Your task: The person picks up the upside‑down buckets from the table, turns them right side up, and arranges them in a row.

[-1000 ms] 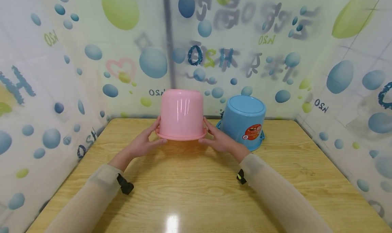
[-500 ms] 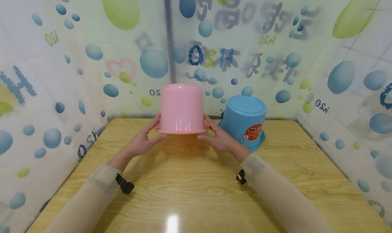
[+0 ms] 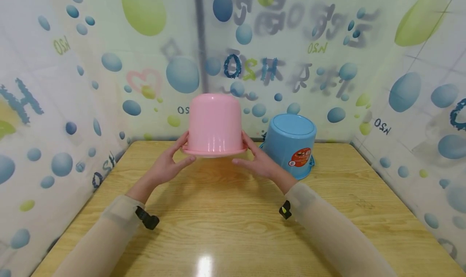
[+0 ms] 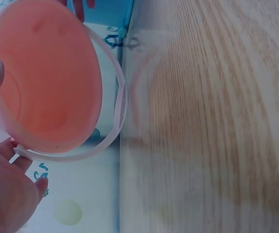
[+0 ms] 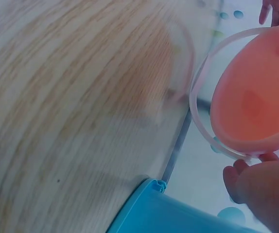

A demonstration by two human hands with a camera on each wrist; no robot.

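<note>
A pink bucket (image 3: pixel 215 125) is held upside down above the table, its rim facing down. My left hand (image 3: pixel 165 165) grips the left side of its rim, fingers behind and thumb toward me. On the opposite side my right hand (image 3: pixel 260 163) holds the rim the same way. In the left wrist view the hollow inside of the pink bucket (image 4: pixel 52 82) shows, and its pale handle (image 4: pixel 117 109) hangs loose around the opening. The right wrist view shows the same handle (image 5: pixel 194 97) beside the rim. Most of the fingers are hidden behind the bucket in the head view.
A blue bucket (image 3: pixel 287 141) with a red label (image 3: pixel 300 157) stands upside down on the wooden table (image 3: pixel 225 220), just right of my right hand. Patterned curtains (image 3: pixel 255 38) hang behind and on both sides. A black strap (image 3: pixel 147 218) sits at my left wrist.
The pink bucket has risen and tipped slightly back, with both hands moving up along with it. The blue bucket has stayed where it was.
</note>
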